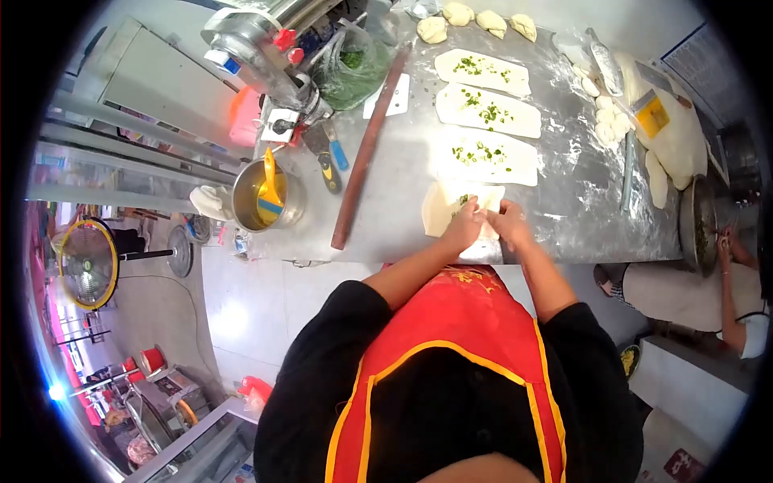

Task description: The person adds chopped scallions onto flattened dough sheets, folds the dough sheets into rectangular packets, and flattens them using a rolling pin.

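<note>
Both hands are at the nearest flat dough sheet (437,211), by the table's front edge. My left hand (463,226) has its fingers closed at the dough, over a bit of chopped green onion. Beside it, my right hand (510,223) pinches the dough's right part, the two hands' fingertips nearly touching. What lies under the fingers is partly hidden. Beyond them, three more dough sheets, topped with chopped green onion, lie in a column: a near one (515,165), a middle one (523,121) and a far one (447,66).
Left of the dough lie a long rolling pin (372,145), scrapers (329,173) and a metal pot (250,197) with a yellow-handled brush (270,181). Dough balls (459,13) sit at the back. At right are a covered dough mass (664,129) and a co-worker's hand (729,241) at a pan (697,225).
</note>
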Tool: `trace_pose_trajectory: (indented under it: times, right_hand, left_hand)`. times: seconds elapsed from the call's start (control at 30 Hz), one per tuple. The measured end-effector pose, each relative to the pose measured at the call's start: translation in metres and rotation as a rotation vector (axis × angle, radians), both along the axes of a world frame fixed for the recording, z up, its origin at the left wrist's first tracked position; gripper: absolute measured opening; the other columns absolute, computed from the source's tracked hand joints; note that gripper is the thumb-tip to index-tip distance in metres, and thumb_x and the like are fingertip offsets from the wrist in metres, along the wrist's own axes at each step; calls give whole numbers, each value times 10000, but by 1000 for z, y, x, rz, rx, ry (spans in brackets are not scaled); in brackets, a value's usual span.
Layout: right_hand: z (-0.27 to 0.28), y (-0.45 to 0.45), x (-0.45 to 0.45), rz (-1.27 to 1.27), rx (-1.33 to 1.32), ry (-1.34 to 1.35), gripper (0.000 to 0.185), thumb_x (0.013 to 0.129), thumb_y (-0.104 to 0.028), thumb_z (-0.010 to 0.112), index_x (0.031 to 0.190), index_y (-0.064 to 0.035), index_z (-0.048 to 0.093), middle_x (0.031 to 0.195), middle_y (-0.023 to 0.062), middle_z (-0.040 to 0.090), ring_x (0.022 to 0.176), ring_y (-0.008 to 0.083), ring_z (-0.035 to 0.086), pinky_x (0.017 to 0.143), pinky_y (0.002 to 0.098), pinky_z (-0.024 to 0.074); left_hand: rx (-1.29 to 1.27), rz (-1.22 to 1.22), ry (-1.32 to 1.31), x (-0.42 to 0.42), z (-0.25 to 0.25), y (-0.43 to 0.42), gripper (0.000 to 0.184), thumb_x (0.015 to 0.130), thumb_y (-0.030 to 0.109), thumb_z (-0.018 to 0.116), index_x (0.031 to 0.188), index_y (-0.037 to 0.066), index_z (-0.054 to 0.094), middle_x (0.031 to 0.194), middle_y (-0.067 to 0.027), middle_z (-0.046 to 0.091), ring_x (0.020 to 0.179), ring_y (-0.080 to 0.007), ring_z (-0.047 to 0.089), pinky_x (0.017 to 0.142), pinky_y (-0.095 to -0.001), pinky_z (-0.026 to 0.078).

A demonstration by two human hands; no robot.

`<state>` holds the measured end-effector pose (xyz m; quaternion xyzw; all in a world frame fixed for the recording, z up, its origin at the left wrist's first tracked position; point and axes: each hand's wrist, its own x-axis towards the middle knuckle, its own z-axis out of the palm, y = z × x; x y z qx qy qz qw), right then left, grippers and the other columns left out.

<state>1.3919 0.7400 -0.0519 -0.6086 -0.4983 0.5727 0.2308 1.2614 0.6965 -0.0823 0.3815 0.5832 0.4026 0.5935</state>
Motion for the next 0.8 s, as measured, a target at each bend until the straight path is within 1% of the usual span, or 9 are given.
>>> trace_pose_trajectory:
  times: [0.1, 0.17, 0.23, 0.27, 0.33, 0.37, 0.47, 0.67, 0.8]
  right_hand:
    - [8, -14, -14, 203, 333, -252, 201, 831, -132, 689, 977, -5, 633, 761, 51, 646, 651, 109, 582, 574, 266, 462]
    - [18, -22, -31, 278, 331, -147, 261, 861, -136, 657, 1081, 0, 616, 790, 62, 653, 673, 102, 582, 589, 258, 461]
    - [50, -33, -50, 277, 319, 0, 291, 873, -148, 649, 1118, 0, 604, 799, 62, 657, 692, 97, 585, 595, 253, 459]
    - [47, -34, -55, 255, 284, -4, 326, 880, -113, 612, 1190, -18, 573, 909, 123, 658, 772, 158, 623, 660, 289, 494]
    - [48, -33, -57, 316, 512, -159, 371, 880, -139, 603, 1227, -21, 549, 1105, 177, 608, 981, 263, 592, 844, 345, 470]
    - [48, -32, -58, 346, 627, -235, 394, 880, -153, 599, 1246, -22, 537, 1204, 203, 583, 1085, 316, 577, 936, 373, 457]
    - [30, -22, -65, 506, 968, -463, 478, 890, -149, 577, 1331, -15, 450, 1343, 197, 483, 1248, 333, 454, 1042, 417, 366]
    - [6, -21, -89, 780, 1041, -622, 621, 882, -239, 581, 1416, -29, 342, 1463, 176, 333, 1335, 344, 338, 1109, 487, 227]
    - [6, -32, -92, 712, 991, -638, 649, 890, -298, 561, 1429, -29, 320, 1480, 165, 312, 1361, 326, 303, 1119, 507, 190]
  left_hand:
    - [236, -227, -59, -48, 20, -10, 450, 887, 210, 559, 1250, -40, 469, 1224, -197, 514, 1124, -275, 501, 936, -343, 407]
    - [300, -259, 46, -70, 44, -14, 363, 897, 226, 546, 1160, -24, 543, 1077, -148, 580, 968, -242, 566, 826, -335, 460]
    - [-49, -21, -62, -79, 58, -13, 344, 938, 230, 496, 1160, -30, 535, 871, -90, 611, 790, -214, 595, 772, -363, 485]
    - [2, -58, 127, -89, 45, -14, 352, 922, 220, 513, 1174, -25, 533, 880, -102, 617, 796, -227, 602, 768, -365, 488]
    - [99, -123, 500, -104, 16, -15, 380, 891, 198, 549, 1204, -16, 528, 898, -126, 628, 808, -253, 617, 762, -368, 494]
    - [97, -50, 473, -104, 9, -18, 398, 876, 187, 563, 1220, -9, 520, 904, -135, 628, 814, -268, 619, 764, -370, 494]
    - [91, 106, 425, -99, 19, -27, 445, 847, 153, 587, 1260, 12, 496, 931, -153, 624, 841, -297, 620, 776, -375, 493]
    - [197, 189, 572, -97, 24, -41, 430, 854, 87, 552, 1274, 33, 475, 1048, -160, 592, 948, -311, 592, 834, -388, 475]
    - [281, 190, 659, -98, 26, -49, 358, 851, 72, 543, 1206, 26, 524, 1069, -176, 584, 985, -338, 575, 858, -400, 466]
